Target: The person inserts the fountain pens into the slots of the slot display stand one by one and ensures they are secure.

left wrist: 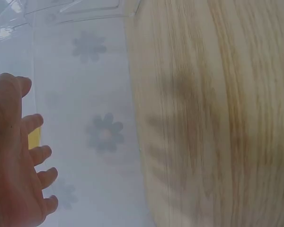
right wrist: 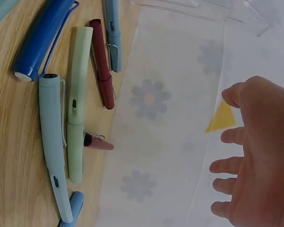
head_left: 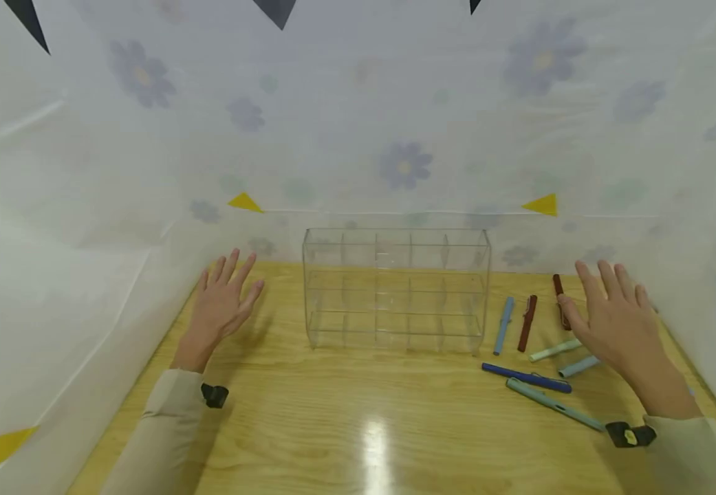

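Observation:
In the head view, my left hand (head_left: 220,309) is held over the table's left side, fingers straight and spread, holding nothing. My right hand (head_left: 620,330) hovers over the right side, also spread and holding nothing. Several pens lie near and partly under it: a light blue pen (head_left: 503,326), two dark red pens (head_left: 527,323), a light green pen (head_left: 554,350), a pale blue pen (head_left: 579,366), a dark blue pen (head_left: 527,378) and a grey-green pen (head_left: 554,404). Another blue pen (right wrist: 75,208) shows partly in the right wrist view. Between the hands stands a clear compartmented organizer (head_left: 376,334).
The wooden table (head_left: 308,426) meets a pale flowered sheet (head_left: 333,103) at the back and sides. Yellow triangles (head_left: 543,205) mark the sheet. Each wrist wears a small black device (head_left: 214,395). Light glares off the table's front middle.

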The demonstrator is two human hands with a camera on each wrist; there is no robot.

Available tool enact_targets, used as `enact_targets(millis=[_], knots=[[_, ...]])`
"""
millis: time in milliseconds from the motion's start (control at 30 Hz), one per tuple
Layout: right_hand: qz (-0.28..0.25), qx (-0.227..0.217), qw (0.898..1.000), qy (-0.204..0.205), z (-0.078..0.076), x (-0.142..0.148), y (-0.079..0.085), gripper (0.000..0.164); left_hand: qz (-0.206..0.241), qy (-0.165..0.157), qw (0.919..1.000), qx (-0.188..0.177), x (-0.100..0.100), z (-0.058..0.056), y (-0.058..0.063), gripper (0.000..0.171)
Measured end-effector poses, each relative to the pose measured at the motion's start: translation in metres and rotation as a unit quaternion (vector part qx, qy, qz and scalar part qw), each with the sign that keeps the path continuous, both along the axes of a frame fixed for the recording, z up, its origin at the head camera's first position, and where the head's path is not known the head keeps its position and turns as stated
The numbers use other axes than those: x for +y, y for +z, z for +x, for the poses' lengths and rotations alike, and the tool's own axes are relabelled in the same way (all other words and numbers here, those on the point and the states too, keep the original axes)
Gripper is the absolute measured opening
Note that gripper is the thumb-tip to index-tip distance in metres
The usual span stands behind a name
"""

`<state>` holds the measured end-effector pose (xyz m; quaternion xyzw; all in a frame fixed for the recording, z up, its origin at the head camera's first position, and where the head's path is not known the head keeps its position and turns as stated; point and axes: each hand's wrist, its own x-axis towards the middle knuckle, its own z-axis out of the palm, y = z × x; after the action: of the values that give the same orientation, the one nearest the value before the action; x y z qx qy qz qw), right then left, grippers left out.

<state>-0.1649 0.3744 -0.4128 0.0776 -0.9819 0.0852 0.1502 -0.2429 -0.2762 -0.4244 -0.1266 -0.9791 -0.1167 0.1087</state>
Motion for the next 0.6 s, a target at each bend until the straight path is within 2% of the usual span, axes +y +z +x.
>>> enact_targets(millis=[100,200,300,367,500,600], knots=[[-0.014,0.004,1.000,0.000,0.003,0.003,0.002,0.072,0.012,-0.002,0.9999,-0.004,0.000,0.002,-0.001,0.070],[-0.039,0.027,0.999,-0.002,0.010,0.008,0.005,0.070,0.033,-0.007,0.9994,0.001,0.003,0.003,-0.003,0.069],[-0.077,0.040,0.996,-0.019,0.018,0.014,0.007,0.068,0.063,-0.016,0.9978,0.013,0.009,0.004,-0.005,0.067],[-0.098,0.033,0.994,-0.036,0.025,0.018,0.008,0.067,0.087,-0.022,0.9958,0.019,0.014,0.004,-0.008,0.065],[-0.133,0.008,0.989,-0.061,0.039,0.030,0.005,0.065,0.147,-0.037,0.9883,0.014,0.026,0.009,-0.015,0.062],[-0.169,0.003,0.983,-0.064,0.047,0.040,-0.001,0.062,0.204,-0.050,0.9777,0.003,0.035,0.013,-0.021,0.061]])
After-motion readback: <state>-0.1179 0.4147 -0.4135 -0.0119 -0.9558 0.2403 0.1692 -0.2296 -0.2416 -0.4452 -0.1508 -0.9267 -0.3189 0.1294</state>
